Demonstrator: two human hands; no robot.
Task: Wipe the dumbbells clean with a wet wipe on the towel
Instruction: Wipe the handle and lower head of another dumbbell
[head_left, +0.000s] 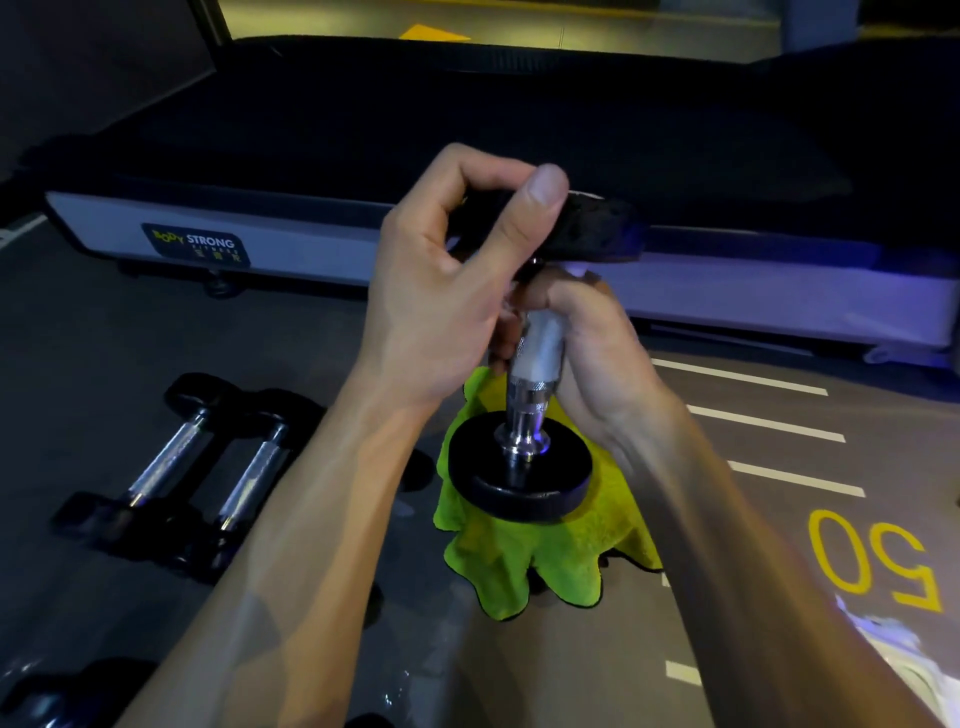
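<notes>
Dumbbell upright on end, lower plate resting on green towel on the floor. Left hand gripping the upper plate from above, thumb over its rim. Right hand curled round the chrome handle, white wet wipe wrapped between fingers and bar. Two further dumbbells lying well apart at left.

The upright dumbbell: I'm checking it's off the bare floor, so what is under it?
Under the upright dumbbell lies a crumpled green towel, spread past the lower plate on the grey floor. The plate covers the towel's middle, so the contact there cannot be seen.
</notes>
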